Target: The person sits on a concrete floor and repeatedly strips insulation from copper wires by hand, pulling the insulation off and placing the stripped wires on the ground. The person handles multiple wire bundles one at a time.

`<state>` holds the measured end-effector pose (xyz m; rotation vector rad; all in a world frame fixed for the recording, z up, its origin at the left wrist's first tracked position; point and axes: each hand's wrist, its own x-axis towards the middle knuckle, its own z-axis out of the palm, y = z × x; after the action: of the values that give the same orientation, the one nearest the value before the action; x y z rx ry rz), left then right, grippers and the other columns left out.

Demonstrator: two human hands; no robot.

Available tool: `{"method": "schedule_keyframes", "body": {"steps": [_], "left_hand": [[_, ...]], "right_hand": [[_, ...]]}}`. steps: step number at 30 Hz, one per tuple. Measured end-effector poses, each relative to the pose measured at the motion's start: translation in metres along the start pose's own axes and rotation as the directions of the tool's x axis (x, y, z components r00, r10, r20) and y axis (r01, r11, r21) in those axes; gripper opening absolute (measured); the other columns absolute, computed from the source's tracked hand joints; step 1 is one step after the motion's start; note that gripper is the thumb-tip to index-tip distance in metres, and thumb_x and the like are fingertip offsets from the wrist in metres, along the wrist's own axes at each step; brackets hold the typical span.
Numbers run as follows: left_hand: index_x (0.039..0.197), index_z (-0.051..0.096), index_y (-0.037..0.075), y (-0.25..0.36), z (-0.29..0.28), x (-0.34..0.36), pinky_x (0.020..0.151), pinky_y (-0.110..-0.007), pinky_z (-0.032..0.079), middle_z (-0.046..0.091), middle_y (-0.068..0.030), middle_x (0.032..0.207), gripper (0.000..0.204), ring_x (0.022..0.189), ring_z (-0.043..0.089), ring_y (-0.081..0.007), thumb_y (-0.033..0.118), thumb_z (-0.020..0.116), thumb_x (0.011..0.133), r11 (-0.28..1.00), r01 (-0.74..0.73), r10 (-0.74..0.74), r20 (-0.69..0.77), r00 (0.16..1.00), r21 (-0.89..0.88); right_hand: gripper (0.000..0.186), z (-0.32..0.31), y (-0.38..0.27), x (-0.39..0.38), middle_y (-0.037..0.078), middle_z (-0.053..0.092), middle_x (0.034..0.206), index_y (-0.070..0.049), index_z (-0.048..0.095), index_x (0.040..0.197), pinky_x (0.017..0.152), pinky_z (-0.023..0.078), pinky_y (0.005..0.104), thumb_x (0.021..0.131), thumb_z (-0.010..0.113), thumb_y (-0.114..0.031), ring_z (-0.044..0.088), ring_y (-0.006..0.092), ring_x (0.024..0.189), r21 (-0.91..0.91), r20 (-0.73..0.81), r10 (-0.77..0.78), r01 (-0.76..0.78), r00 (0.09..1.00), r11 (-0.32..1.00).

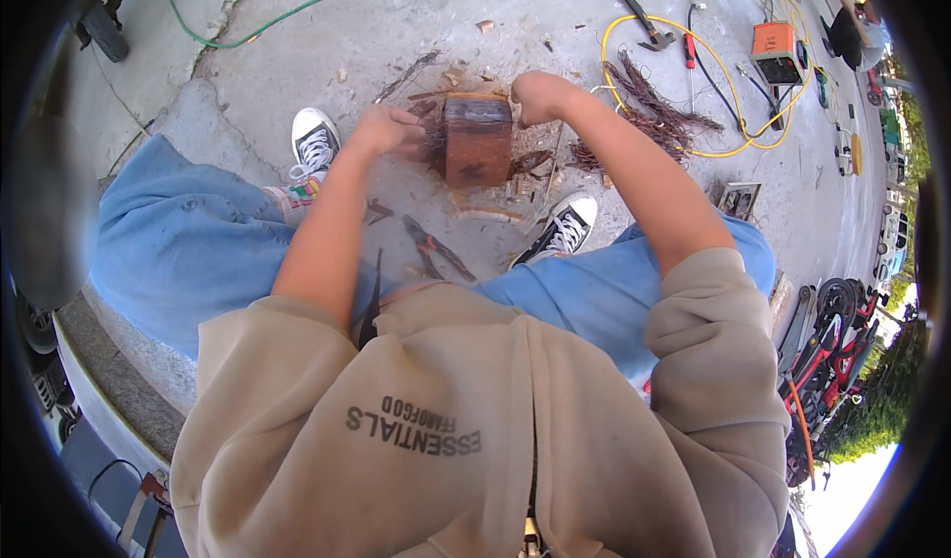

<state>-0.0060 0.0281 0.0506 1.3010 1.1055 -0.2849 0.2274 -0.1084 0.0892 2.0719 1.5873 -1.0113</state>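
Observation:
A rust-brown metal block (478, 157) with a dark, shiny top edge stands on the concrete between my shoes. Dark wire strands (434, 134) stick out along its left side. Just left of those strands is my left hand (388, 130), smeared by motion, its fingers loosely stretched toward the block. My right hand (541, 99) is closed in a fist by the block's upper right corner; whatever it holds, if anything, is hidden. Pliers (436, 248) with dark red-and-black handles lie on the ground nearer my body.
Brown debris surrounds the block. Rightward lie a heap of reddish wire (649, 117), a hammer (646, 18), a red-handled screwdriver (689, 53), a yellow cable (728, 72) and an orange machine (777, 53). A green hose (297, 8) crosses the far floor. Bicycles (837, 340) stand at right.

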Motion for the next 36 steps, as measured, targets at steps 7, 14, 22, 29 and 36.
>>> {"method": "schedule_keyframes", "body": {"steps": [7, 14, 22, 29, 36], "left_hand": [[0.093, 0.071, -0.004, 0.028, -0.051, -0.030, 0.062, -0.028, 0.059, 0.071, -0.0114, 0.084, 0.015, 0.074, 0.069, -0.0175, -0.002, 0.072, 0.078, 0.954, -0.174, 0.213, -0.144, 0.966, 0.245], [0.089, 0.074, 0.003, 0.098, -0.002, -0.133, 0.063, -0.032, 0.054, 0.071, -0.0137, 0.076, 0.016, 0.063, 0.069, -0.0235, 0.009, 0.071, 0.074, 0.550, -0.465, 0.700, -0.078, 0.710, 0.694], [0.115, 0.065, 0.005, 0.106, 0.028, -0.110, 0.072, -0.031, 0.056, 0.067, -0.0135, 0.105, 0.031, 0.088, 0.069, -0.0210, 0.017, 0.069, 0.087, 0.507, -0.771, 0.859, -0.149, 0.490, 0.386], [0.121, 0.054, -0.005, 0.027, 0.043, -0.008, 0.081, -0.031, 0.055, 0.064, -0.0158, 0.110, 0.032, 0.091, 0.067, -0.0223, 0.010, 0.058, 0.093, 0.942, -0.334, 0.326, -0.131, 0.936, -0.043], [0.129, 0.052, 0.002, -0.039, 0.046, 0.038, 0.094, -0.032, 0.048, 0.062, -0.0101, 0.119, 0.034, 0.108, 0.061, -0.0197, 0.002, 0.044, 0.096, 0.970, 0.017, 0.019, 0.146, 0.989, -0.240]], "right_hand": [[0.092, -0.040, -0.057, -0.029, 0.021, 0.056, 0.130, -0.001, 0.045, 0.137, 0.103, 0.043, 0.0382, 0.061, 0.087, -0.031, 0.053, 0.0340, 0.121, 0.247, -0.414, -0.333, 0.456, 0.847, 0.855], [0.099, -0.019, -0.092, -0.039, 0.016, 0.059, 0.127, -0.004, 0.045, 0.139, 0.106, 0.040, 0.0361, 0.057, 0.090, -0.036, 0.053, 0.0285, 0.122, 0.541, -0.507, -0.311, 0.578, 0.804, 0.611], [0.009, -0.020, -0.043, -0.034, 0.008, 0.061, 0.065, 0.001, 0.061, 0.077, 0.058, 0.050, 0.0320, 0.080, 0.064, -0.007, 0.057, 0.0169, 0.057, 0.879, -0.463, 0.149, 0.474, 0.874, -0.050], [0.041, 0.063, 0.061, -0.039, 0.020, 0.068, 0.086, 0.008, 0.066, 0.093, 0.072, 0.053, 0.0376, 0.071, 0.076, -0.025, 0.067, 0.0264, 0.077, 0.821, -0.097, 0.439, -0.178, 0.893, 0.543], [0.055, 0.114, 0.024, -0.015, 0.028, 0.065, 0.105, 0.004, 0.062, 0.108, 0.089, 0.050, 0.0413, 0.070, 0.074, -0.034, 0.063, 0.0386, 0.101, 0.399, 0.011, 0.010, -0.014, 1.000, 0.917]]}}
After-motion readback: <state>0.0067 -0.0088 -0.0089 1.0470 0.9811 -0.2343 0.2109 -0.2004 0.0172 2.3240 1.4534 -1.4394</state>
